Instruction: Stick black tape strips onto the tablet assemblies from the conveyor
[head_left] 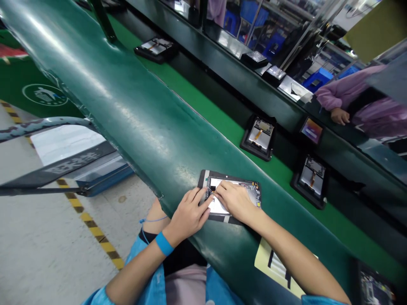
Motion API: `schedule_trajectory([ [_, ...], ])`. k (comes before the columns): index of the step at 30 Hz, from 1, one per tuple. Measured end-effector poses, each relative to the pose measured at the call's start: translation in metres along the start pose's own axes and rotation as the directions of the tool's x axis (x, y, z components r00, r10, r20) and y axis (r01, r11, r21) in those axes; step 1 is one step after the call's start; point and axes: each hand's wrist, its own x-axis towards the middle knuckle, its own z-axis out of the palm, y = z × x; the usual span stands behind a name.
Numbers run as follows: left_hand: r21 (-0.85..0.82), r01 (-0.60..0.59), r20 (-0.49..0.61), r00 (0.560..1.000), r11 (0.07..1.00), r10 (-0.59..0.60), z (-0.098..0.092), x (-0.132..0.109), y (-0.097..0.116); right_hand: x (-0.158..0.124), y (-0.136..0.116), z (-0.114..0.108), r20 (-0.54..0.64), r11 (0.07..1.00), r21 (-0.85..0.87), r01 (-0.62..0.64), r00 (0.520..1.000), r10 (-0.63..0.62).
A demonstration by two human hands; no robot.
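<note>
Head view: your left hand (188, 214) and right hand (235, 200) touch the tablet (218, 207), pinch unclear; likely light, fragile: hold it edgewise.

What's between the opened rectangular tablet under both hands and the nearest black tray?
Head view: past the tablet, bare dark-green benchtop, then a bright-green strip.
</note>
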Motion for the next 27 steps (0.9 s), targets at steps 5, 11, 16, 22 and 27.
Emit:
schedule_trajectory([
  [5,-0.035,0.000,0.018,1.000,0.999,0.001,0.003,-0.004,-0.003,-0.029,0.017,-0.008,-0.161,0.967,0.192,-0.170,0.966,0.202],
  [11,-0.075,-0.054,0.065,0.996,0.996,0.059,0.002,-0.008,-0.009,-0.109,0.052,-0.012,-0.263,0.803,0.343,-0.488,0.770,0.581],
  [16,-0.069,-0.121,0.095,0.987,0.990,0.127,0.005,-0.004,-0.021,-0.181,0.063,-0.007,-0.258,0.668,0.387,-0.636,0.620,0.741],
  [22,-0.095,-0.183,0.135,0.971,0.979,0.195,0.003,0.011,-0.033,-0.233,0.047,0.011,-0.174,0.604,0.362,-0.710,0.585,0.792],
  [27,-0.067,-0.191,0.082,0.977,0.979,0.196,-0.003,0.024,-0.008,-0.243,0.030,0.031,-0.198,0.607,0.296,-0.737,0.574,0.794],
])
